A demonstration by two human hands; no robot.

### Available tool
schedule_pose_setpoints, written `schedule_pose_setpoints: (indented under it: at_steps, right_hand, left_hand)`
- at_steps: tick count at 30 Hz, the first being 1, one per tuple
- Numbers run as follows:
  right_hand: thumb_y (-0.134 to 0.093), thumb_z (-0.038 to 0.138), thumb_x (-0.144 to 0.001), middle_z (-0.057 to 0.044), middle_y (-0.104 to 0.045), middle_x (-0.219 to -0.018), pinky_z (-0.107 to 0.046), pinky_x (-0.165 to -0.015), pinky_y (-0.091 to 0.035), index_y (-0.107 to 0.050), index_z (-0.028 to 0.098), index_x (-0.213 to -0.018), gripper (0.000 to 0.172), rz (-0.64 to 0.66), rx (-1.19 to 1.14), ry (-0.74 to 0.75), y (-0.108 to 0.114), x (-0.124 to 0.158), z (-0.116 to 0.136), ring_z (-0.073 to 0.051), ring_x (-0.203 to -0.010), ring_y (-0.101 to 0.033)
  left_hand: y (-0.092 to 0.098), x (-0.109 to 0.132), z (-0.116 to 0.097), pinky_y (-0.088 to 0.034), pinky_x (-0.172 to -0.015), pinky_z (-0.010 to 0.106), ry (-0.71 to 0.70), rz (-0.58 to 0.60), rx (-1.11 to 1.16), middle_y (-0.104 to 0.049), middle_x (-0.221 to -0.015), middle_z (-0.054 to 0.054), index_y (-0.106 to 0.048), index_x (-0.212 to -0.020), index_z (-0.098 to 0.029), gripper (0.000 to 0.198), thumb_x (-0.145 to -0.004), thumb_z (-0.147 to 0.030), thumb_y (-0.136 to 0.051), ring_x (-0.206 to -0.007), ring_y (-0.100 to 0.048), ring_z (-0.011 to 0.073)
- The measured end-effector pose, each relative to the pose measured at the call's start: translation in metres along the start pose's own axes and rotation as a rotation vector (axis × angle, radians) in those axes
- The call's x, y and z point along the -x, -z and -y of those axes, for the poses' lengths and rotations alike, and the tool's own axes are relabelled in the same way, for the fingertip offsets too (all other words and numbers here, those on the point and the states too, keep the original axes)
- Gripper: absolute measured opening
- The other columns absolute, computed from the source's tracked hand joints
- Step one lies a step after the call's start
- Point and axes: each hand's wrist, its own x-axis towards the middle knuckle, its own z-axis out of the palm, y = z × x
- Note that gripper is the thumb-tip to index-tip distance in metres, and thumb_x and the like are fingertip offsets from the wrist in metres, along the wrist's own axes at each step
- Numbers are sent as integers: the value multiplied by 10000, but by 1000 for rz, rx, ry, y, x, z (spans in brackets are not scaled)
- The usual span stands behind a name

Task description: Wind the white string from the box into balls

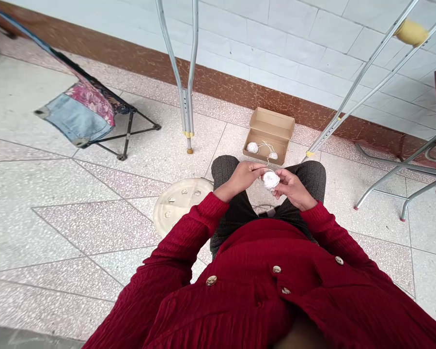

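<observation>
A small ball of white yarn is held above my lap, between my knees. My right hand grips it from the right, thumb and fingers around its side. My left hand is closed at the ball's upper left, its fingers together on the yarn strand. Beyond my knees an open cardboard box stands on the floor with its lid tipped back. Inside lie a larger white yarn ball and a smaller one, with loose strands between them. A strand runs from the box toward my hands.
A metal crutch leans near the wall at left of the box, another crutch at right. A folding chair stands at left. By my left leg is a round cream lid-like disc. Metal stool legs are at right.
</observation>
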Motion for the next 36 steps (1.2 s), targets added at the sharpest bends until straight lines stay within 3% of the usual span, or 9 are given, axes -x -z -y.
schedule_pose_setpoints:
  at_steps: [6, 9, 12, 17, 21, 25, 29, 33, 36]
  right_hand:
    - [-822, 338, -679, 39, -627, -817, -213, -463, -476, -511, 230, -934, 416, -190, -31, 144, 7, -13, 14, -85, -553, -581]
    - [-780, 340, -666, 61, -590, -726, -218, -439, -453, -467, 242, -880, 392, -325, 102, 210, 17, -29, 9, -95, -511, -560]
    - [-713, 275, -679, 91, -510, -601, -206, -405, -377, -464, 247, -872, 317, -393, 352, 229, 25, -38, -2, -99, -442, -513]
    - [-611, 148, -679, 73, -499, -630, -212, -445, -390, -524, 242, -884, 241, -296, 642, 244, 21, -32, -19, -103, -487, -505]
    - [-630, 162, -688, 70, -503, -651, -213, -448, -415, -528, 245, -888, 239, -176, 503, 208, 10, -19, -19, -104, -510, -511]
    - [-750, 268, -684, 78, -562, -677, -222, -440, -462, -469, 247, -896, 353, -91, 178, 148, 2, -10, -9, -104, -498, -563]
    - [-812, 288, -666, 39, -632, -876, -233, -457, -510, -480, 250, -949, 438, -118, 2, 202, -3, -10, 4, -97, -549, -602]
    - [-783, 303, -689, 10, -630, -1007, -230, -471, -527, -520, 259, -1058, 456, -262, 23, 246, 8, -23, 8, -72, -557, -581]
    - [-748, 303, -682, 8, -616, -983, -214, -442, -510, -528, 236, -988, 382, -393, 174, 248, 25, -33, -1, -66, -539, -570]
  left_hand:
    - [-20, 6, 14, -419, -703, 246, 59, 103, 23, -686, -688, 28, -674, -672, -139, 396, -947, -373, -513, -662, -585, 130]
    - [-26, 14, 6, -384, -640, 243, 53, 150, -100, -650, -637, 10, -650, -655, -149, 407, -968, -346, -481, -600, -547, 119]
    - [-18, 17, -11, -378, -637, 255, -39, 143, -356, -634, -633, 11, -649, -662, -164, 376, -970, -313, -493, -616, -557, 135]
    - [9, 2, -28, -458, -925, 355, -233, 102, -652, -704, -762, 47, -718, -791, -186, 250, -952, -257, -540, -789, -634, 192]
    - [19, -17, -23, -398, -1066, 415, -294, 72, -625, -687, -726, 24, -700, -757, -185, 247, -942, -217, -540, -767, -621, 178]
    - [11, -27, -12, -467, -804, 291, -175, 47, -285, -657, -690, 3, -704, -737, -164, 282, -937, -290, -550, -733, -595, 161]
    - [-9, -17, 2, -418, -633, 232, 12, 86, -6, -650, -634, 0, -676, -679, -136, 315, -911, -301, -541, -629, -563, 128]
    - [-23, 7, 11, -415, -627, 233, 62, 172, -7, -660, -621, 22, -653, -631, -144, 388, -924, -366, -526, -599, -555, 125]
    - [-23, 22, 6, -407, -621, 248, 25, 235, -229, -622, -588, 12, -639, -614, -165, 388, -934, -340, -507, -580, -541, 134]
